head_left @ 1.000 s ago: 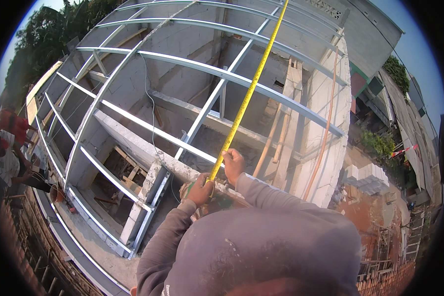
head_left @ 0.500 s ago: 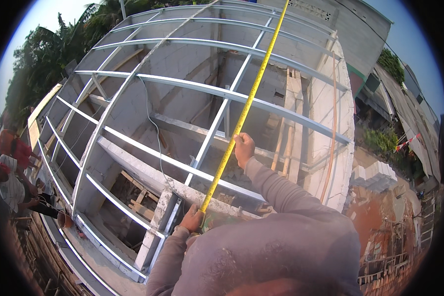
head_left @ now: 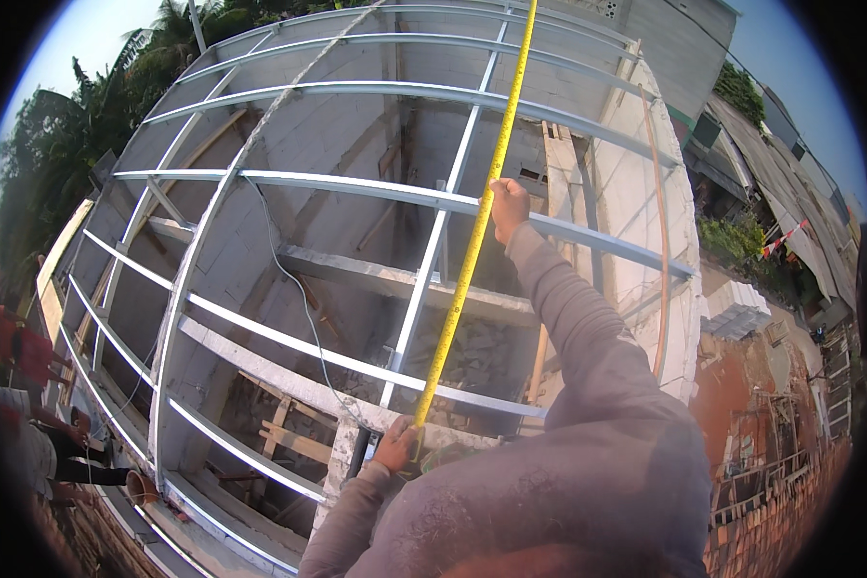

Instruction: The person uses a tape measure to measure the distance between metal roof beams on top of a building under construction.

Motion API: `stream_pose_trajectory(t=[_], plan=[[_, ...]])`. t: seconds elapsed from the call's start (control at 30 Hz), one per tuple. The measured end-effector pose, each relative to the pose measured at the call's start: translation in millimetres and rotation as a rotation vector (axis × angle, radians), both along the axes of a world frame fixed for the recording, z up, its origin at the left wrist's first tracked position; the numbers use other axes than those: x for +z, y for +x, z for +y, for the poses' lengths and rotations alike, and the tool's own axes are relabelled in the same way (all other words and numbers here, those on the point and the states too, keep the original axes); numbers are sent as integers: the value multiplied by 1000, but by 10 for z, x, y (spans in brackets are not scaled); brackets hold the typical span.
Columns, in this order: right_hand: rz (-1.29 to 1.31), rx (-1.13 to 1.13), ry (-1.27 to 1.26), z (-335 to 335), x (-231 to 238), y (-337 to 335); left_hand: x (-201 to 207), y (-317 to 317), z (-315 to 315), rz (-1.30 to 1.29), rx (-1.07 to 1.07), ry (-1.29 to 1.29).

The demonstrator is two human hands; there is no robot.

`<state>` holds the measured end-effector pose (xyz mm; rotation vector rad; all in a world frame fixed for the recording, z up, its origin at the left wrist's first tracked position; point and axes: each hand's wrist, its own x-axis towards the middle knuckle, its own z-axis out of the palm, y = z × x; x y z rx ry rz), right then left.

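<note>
A long yellow tape measure runs from close to my body out to the far edge of the view, above a silvery metal roof frame. My right hand reaches forward with its fingers closed on the tape's edge, beside a metal batten. Low in the view, my left hand is closed around the near end of the tape; whether a case sits in it is hidden. A sloping metal rafter lies just left of the tape.
Below the frame are grey block walls, a concrete beam and loose timber planks. A thin cable hangs across the battens. Another person stands at the left edge. White blocks are stacked at right.
My right hand has moved farther out along the tape, its arm more stretched. My left hand keeps hold of the near end. The view has shifted slightly.
</note>
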<state>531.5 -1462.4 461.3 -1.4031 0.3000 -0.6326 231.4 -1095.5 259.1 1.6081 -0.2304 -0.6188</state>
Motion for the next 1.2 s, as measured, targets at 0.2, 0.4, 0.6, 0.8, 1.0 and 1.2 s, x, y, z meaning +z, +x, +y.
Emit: stream_pose_trajectory(t=[0.2,0.4,0.6,0.8,1.0,1.2], plan=[[-12,88,105,58,370,286,263,653,-333,29,-5,-35],[-1,147,102,183,465,253,520,1106,-577,107,27,-48],[-76,173,147,299,339,54,560,1419,-745,34,15,-77],[-27,239,152,537,-123,-298,601,1673,-857,-24,20,-79],[120,242,50,984,-719,-1060,405,2037,-1093,-218,46,-101],[164,190,-147,1031,-1209,-1174,485,2162,-1222,-107,5,-134]])
